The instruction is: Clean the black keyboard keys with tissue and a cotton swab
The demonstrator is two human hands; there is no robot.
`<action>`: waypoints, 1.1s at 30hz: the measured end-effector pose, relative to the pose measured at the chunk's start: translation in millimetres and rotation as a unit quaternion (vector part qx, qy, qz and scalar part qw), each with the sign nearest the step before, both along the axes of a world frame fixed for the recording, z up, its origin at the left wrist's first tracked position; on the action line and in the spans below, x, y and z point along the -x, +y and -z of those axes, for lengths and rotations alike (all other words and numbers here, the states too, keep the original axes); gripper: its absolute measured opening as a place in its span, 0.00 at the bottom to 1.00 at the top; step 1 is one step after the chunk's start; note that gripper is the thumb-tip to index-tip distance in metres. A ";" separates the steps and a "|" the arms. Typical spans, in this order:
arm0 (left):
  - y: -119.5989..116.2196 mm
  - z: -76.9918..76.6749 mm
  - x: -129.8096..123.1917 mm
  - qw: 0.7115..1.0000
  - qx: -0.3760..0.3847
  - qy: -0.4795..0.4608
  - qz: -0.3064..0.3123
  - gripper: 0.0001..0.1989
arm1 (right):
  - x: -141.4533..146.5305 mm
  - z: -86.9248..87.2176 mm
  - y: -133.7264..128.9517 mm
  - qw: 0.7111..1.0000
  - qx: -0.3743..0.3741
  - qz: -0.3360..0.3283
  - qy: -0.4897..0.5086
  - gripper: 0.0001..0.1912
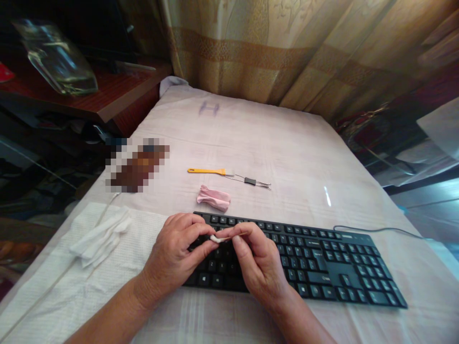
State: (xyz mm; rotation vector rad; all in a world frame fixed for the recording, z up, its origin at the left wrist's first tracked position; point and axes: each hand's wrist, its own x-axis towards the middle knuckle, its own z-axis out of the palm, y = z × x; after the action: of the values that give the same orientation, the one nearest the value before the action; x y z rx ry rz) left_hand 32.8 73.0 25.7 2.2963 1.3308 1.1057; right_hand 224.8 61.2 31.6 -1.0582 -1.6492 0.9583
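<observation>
Over the left half of a black keyboard (335, 274), my two hands meet around a thin wooden stick with white cotton at its tip, a cotton swab (216, 239). The cotton end is pinched between thumb and forefinger of my left hand (179, 248). My right hand (258, 260) is closed on the stick, whose bare end pokes out past the fingers. Beyond the keyboard lies a folded pink cloth (214, 198). Farther back are a small yellow-handled brush (207, 171) and a wire tool with a dark grip (250, 181). Both hands hide some keys.
A white paper towel (147, 224) with crumpled tissue (102, 236) lies to the left. Behind it is a pixelated patch (138, 167). The keyboard cable (380, 229) runs right across the bedsheet. At the upper left, a glass jar (62, 67) stands on a wooden cabinet (118, 91).
</observation>
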 end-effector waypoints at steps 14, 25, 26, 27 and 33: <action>-1.2 -2.8 1.3 0.999 0.019 -0.041 0.005 0.03 | 4.6 3.3 -0.8 0.996 0.032 0.035 0.071 0.06; -1.3 -4.0 -0.4 0.997 0.047 -0.054 -0.002 0.03 | 3.3 5.4 -3.6 0.998 0.015 0.017 0.063 0.08; -1.4 -4.2 -0.4 0.998 0.046 -0.054 0.000 0.04 | 3.4 5.6 -3.5 0.998 0.010 0.014 0.057 0.08; -1.6 -4.5 -0.4 0.998 0.045 -0.053 0.003 0.04 | 3.6 5.7 -3.4 0.998 0.006 0.015 0.054 0.08; -1.6 -6.2 -1.0 0.998 0.037 -0.049 0.006 0.05 | 5.5 5.7 -2.3 0.998 -0.008 0.016 0.059 0.08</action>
State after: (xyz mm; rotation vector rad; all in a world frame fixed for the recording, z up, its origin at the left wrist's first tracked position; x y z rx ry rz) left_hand 33.9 71.4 31.9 2.1656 1.2967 1.1292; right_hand 219.3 58.9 25.9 -0.9954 -1.5362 0.9669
